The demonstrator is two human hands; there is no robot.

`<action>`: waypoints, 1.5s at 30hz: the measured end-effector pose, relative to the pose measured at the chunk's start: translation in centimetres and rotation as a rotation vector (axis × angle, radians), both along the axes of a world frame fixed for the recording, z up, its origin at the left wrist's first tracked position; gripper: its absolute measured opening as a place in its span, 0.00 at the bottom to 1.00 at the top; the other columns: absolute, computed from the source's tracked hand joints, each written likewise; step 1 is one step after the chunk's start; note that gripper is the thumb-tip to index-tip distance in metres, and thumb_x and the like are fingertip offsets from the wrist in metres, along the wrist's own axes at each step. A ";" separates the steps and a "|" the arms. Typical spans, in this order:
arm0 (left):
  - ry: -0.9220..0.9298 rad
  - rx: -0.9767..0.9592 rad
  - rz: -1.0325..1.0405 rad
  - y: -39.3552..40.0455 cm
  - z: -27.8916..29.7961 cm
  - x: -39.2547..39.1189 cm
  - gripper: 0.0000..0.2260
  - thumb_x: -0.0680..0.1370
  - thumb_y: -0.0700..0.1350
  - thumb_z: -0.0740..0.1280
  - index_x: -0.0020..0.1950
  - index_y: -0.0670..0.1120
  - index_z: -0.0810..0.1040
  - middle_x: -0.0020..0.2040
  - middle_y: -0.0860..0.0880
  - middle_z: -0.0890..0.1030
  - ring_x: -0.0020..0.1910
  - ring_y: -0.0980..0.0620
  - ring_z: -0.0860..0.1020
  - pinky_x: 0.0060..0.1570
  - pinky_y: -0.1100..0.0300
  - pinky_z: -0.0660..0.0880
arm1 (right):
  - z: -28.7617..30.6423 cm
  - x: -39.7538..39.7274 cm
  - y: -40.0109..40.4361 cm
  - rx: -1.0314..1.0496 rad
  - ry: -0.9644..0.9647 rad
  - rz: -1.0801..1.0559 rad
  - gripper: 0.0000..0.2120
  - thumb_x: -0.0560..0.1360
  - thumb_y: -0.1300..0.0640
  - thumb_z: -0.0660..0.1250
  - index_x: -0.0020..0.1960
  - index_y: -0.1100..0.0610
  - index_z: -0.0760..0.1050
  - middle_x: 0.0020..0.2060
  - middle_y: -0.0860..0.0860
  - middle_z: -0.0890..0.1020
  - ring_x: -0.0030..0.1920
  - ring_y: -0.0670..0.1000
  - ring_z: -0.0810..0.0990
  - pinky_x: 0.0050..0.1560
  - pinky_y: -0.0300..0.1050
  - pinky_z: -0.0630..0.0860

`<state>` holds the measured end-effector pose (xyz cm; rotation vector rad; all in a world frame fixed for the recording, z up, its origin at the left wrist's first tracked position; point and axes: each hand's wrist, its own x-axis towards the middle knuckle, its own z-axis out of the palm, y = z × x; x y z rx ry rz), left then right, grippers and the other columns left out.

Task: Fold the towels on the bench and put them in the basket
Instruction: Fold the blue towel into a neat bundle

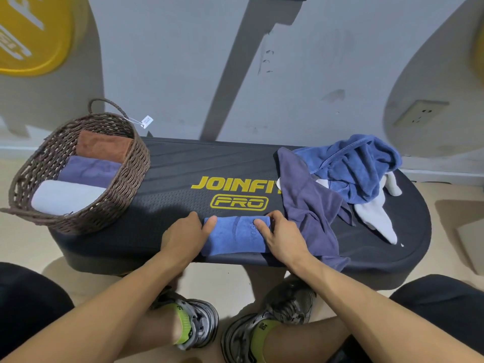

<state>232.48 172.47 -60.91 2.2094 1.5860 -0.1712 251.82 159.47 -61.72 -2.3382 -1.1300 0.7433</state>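
The basket (78,174) sits at the left end of the bench (183,169), already holding three folded towels: white, purple and brown. Right of the basket, at the bench's near edge, lies a folded blue towel (234,235). The left hand (183,235) grips its left end, thumb on top, and the right hand (281,235) grips its right end the same way. It looks soft, light and floppy, so I judge it best lifted by both ends to keep the fold. Further right of the basket, a purple towel (311,205), a crumpled blue towel (358,166) and a white towel (377,218) lie unfolded; the purple one touches the right hand.
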 end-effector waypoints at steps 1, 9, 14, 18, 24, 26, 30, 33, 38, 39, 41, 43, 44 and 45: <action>0.057 -0.033 -0.014 0.3 0.2 -0.3 0.28 0.78 0.68 0.52 0.42 0.44 0.74 0.42 0.44 0.83 0.44 0.42 0.80 0.43 0.53 0.73 | 0.0 0.0 0.0 -0.007 -0.011 0.011 0.20 0.79 0.36 0.58 0.55 0.54 0.71 0.38 0.50 0.78 0.43 0.56 0.80 0.40 0.49 0.75; -0.393 -0.799 0.462 -0.2 0.7 -1.4 0.35 0.72 0.68 0.66 0.46 0.33 0.80 0.35 0.38 0.84 0.35 0.39 0.85 0.32 0.54 0.81 | 0.8 0.8 0.3 -0.072 0.100 0.037 0.20 0.78 0.37 0.61 0.51 0.54 0.71 0.32 0.51 0.82 0.23 0.50 0.81 0.33 0.52 0.82; -0.746 -0.913 0.632 -0.9 1.2 -0.3 0.22 0.68 0.60 0.75 0.52 0.45 0.83 0.46 0.44 0.85 0.42 0.44 0.83 0.42 0.54 0.80 | 1.2 0.9 0.0 -0.057 0.222 0.014 0.18 0.79 0.40 0.62 0.53 0.55 0.70 0.31 0.54 0.82 0.23 0.52 0.81 0.30 0.52 0.82; -0.971 -0.937 0.650 -1.5 2.2 1.6 0.15 0.73 0.49 0.75 0.51 0.39 0.81 0.52 0.40 0.85 0.48 0.45 0.84 0.45 0.51 0.82 | 1.7 1.4 -0.3 -0.075 0.325 -0.020 0.19 0.80 0.41 0.62 0.56 0.57 0.69 0.30 0.56 0.83 0.25 0.54 0.83 0.31 0.49 0.82; -0.746 -0.340 0.143 0.1 5.9 2.8 0.18 0.68 0.47 0.68 0.57 0.56 0.74 0.45 0.52 0.77 0.42 0.54 0.75 0.39 0.67 0.70 | 4.0 1.4 -0.8 0.068 -0.039 -0.038 0.28 0.72 0.60 0.67 0.70 0.56 0.62 0.63 0.55 0.74 0.57 0.57 0.77 0.50 0.45 0.73; -0.690 -0.329 -0.118 0.9 8.1 3.1 0.15 0.66 0.49 0.63 0.52 0.55 0.77 0.44 0.54 0.79 0.43 0.54 0.76 0.43 0.65 0.70 | 5.5 0.2 -1.1 0.249 0.077 0.017 0.31 0.71 0.60 0.66 0.72 0.53 0.61 0.68 0.50 0.69 0.65 0.49 0.72 0.58 0.39 0.69; -0.549 -0.406 -0.535 2.5 12.0 2.5 0.10 0.69 0.47 0.66 0.49 0.56 0.77 0.45 0.58 0.79 0.46 0.59 0.76 0.47 0.65 0.72 | 8.3 -2.6 -0.5 0.351 0.408 0.237 0.42 0.70 0.44 0.73 0.76 0.46 0.54 0.72 0.39 0.66 0.72 0.37 0.64 0.69 0.33 0.64; -0.580 -0.543 -0.635 3.7 14.2 1.5 0.08 0.72 0.51 0.72 0.49 0.58 0.77 0.44 0.59 0.81 0.45 0.61 0.78 0.46 0.65 0.74 | 9.8 -3.9 0.5 0.314 0.497 0.313 0.39 0.66 0.43 0.78 0.71 0.41 0.63 0.63 0.34 0.75 0.64 0.37 0.74 0.58 0.29 0.71; -0.600 -0.612 -0.647 7.4 16.6 -0.6 0.07 0.77 0.52 0.71 0.52 0.53 0.78 0.49 0.54 0.84 0.49 0.57 0.82 0.48 0.64 0.77 | 10.9 -5.5 3.2 0.243 0.592 0.446 0.25 0.70 0.47 0.78 0.63 0.43 0.72 0.56 0.41 0.81 0.58 0.43 0.80 0.55 0.40 0.78; -0.599 -0.621 -0.638 8.5 16.9 -1.2 0.06 0.78 0.50 0.70 0.53 0.52 0.78 0.49 0.52 0.85 0.49 0.55 0.83 0.48 0.63 0.77 | 11.2 -5.7 4.1 0.225 0.583 0.480 0.22 0.72 0.46 0.75 0.63 0.44 0.72 0.56 0.41 0.81 0.58 0.43 0.80 0.56 0.41 0.78; -0.603 -0.683 -0.600 11.1 17.5 -2.5 0.07 0.78 0.46 0.69 0.54 0.47 0.77 0.49 0.47 0.85 0.48 0.52 0.83 0.48 0.59 0.77 | 11.7 -6.0 6.4 0.205 0.518 0.545 0.20 0.77 0.43 0.69 0.66 0.47 0.71 0.57 0.43 0.82 0.58 0.44 0.80 0.59 0.46 0.78; -0.598 -0.742 -0.550 14.0 18.2 -4.1 0.09 0.77 0.45 0.69 0.55 0.45 0.77 0.50 0.40 0.84 0.47 0.48 0.82 0.47 0.57 0.77 | 12.4 -6.6 9.4 0.196 0.452 0.630 0.18 0.79 0.41 0.64 0.63 0.51 0.71 0.46 0.49 0.84 0.46 0.47 0.83 0.48 0.43 0.79; -0.602 -0.741 -0.518 15.4 18.4 -5.0 0.11 0.76 0.46 0.69 0.56 0.44 0.77 0.51 0.37 0.84 0.47 0.47 0.82 0.46 0.57 0.77 | 12.7 -7.0 11.2 0.183 0.421 0.672 0.18 0.79 0.40 0.62 0.59 0.53 0.70 0.38 0.53 0.84 0.37 0.50 0.83 0.41 0.41 0.77; -0.622 -0.726 -0.474 16.9 18.4 -5.8 0.12 0.75 0.46 0.69 0.56 0.44 0.77 0.51 0.36 0.83 0.47 0.46 0.82 0.46 0.57 0.77 | 13.1 -7.4 13.1 0.171 0.398 0.694 0.19 0.79 0.38 0.62 0.56 0.54 0.70 0.33 0.55 0.82 0.32 0.52 0.81 0.36 0.41 0.76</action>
